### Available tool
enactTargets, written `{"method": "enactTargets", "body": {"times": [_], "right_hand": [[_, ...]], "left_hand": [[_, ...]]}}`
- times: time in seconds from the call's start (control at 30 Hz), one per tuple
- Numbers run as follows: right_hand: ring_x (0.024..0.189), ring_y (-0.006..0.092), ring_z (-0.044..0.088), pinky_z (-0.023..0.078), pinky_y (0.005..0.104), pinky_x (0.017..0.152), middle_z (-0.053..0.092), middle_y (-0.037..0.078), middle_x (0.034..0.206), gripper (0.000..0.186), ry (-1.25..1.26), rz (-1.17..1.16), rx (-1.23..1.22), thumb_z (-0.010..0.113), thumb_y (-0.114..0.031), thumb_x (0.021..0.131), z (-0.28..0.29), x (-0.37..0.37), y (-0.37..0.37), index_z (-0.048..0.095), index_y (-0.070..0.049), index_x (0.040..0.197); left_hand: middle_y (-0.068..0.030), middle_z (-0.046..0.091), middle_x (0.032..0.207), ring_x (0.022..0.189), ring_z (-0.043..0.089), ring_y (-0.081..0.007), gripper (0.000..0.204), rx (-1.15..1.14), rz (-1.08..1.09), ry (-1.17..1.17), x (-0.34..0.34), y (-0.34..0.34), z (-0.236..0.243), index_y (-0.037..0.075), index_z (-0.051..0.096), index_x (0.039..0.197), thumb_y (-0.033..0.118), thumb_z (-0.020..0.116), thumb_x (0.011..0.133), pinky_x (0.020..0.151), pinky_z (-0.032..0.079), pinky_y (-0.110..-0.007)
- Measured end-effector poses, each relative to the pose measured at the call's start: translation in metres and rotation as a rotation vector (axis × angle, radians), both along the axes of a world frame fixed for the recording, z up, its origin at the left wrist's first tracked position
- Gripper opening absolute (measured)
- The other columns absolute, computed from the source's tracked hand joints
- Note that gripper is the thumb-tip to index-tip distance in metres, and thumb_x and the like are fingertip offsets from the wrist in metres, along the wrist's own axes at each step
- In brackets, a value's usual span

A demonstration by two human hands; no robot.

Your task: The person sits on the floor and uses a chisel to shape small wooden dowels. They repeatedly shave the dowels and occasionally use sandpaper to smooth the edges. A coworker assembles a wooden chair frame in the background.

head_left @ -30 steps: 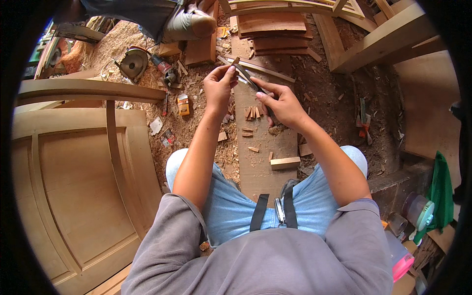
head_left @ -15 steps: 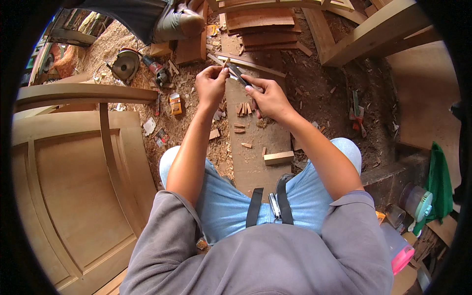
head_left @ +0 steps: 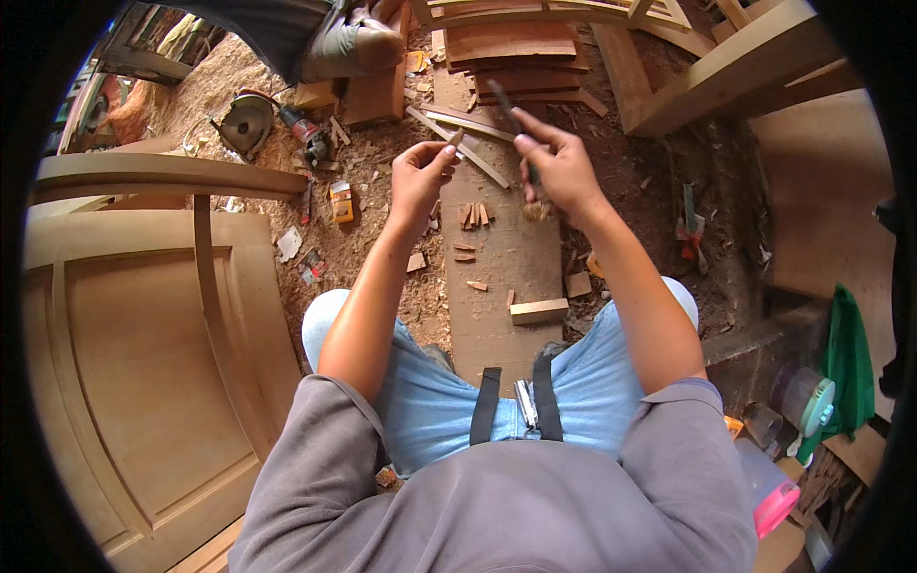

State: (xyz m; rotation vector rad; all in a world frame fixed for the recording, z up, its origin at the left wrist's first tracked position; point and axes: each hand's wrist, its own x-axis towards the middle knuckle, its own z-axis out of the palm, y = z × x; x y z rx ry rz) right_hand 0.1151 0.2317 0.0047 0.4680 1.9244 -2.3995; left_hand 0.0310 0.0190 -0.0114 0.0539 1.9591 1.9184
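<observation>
Between the fingertips of my left hand (head_left: pixel 418 181) is a small pointed wooden peg (head_left: pixel 457 138), held upright. My right hand (head_left: pixel 565 174) grips a long, dark-bladed cutting tool (head_left: pixel 499 97), apart from the peg and slightly blurred; I cannot tell whether it is a knife or a chisel. Beneath both hands a long plank (head_left: pixel 497 346) lies between my feet. On it rest several short wooden pieces (head_left: pixel 473 215), a squared wood block (head_left: pixel 539 311) and, farther off, thin pale strips (head_left: pixel 468 122). A clump of shavings (head_left: pixel 538 211) shows just below the right hand.
A paneled door (head_left: pixel 143 363) and curved rail (head_left: pixel 172 184) stand at left. Beyond are a circular saw (head_left: pixel 246 124), an angle grinder (head_left: pixel 308 141) and another person's leg (head_left: pixel 349 50). Stacked boards (head_left: pixel 511 43) lie ahead; a wooden frame (head_left: pixel 726 72) stands right, near plastic containers (head_left: pixel 776 506).
My right hand has swung the blade away from the peg, rightward and upright. My left hand has shifted slightly right and down, still pinching the peg.
</observation>
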Motion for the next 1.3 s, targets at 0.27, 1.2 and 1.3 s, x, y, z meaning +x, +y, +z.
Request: {"method": "enactTargets", "body": {"times": [0.27,1.2,1.3], "right_hand": [[0.042,0.0077,0.048,0.044,0.0255,0.040,0.049,-0.002,0.058,0.047,-0.111,0.285,0.064,0.057,-0.015,0.100,0.033,0.015,-0.035,0.048,-0.012,0.146],[0.044,0.0070,0.049,0.045,0.0248,0.041,0.052,-0.002,0.060,0.048,-0.067,0.217,0.030,0.056,-0.012,0.100,0.020,0.010,-0.035,0.047,-0.013,0.147],[0.044,0.0061,0.048,0.044,0.0238,0.041,0.049,-0.003,0.060,0.048,-0.079,0.294,0.030,0.056,-0.011,0.099,0.032,0.013,-0.042,0.048,-0.013,0.146]], "left_hand": [[-0.0037,0.071,0.086,0.072,0.062,-0.0084,0.015,0.008,0.143,-0.013,-0.001,-0.004,0.012,0.002,0.071,0.101,0.015,0.068,0.094,0.066,0.050,-0.023],[-0.0023,0.071,0.091,0.078,0.062,-0.0089,0.013,0.211,0.207,-0.148,-0.012,-0.026,0.017,0.010,0.069,0.104,0.018,0.068,0.094,0.073,0.051,-0.028],[-0.0010,0.070,0.087,0.074,0.060,-0.0075,0.013,0.227,0.214,-0.169,-0.013,-0.024,0.019,0.009,0.069,0.103,0.019,0.068,0.094,0.071,0.051,-0.026]]}}
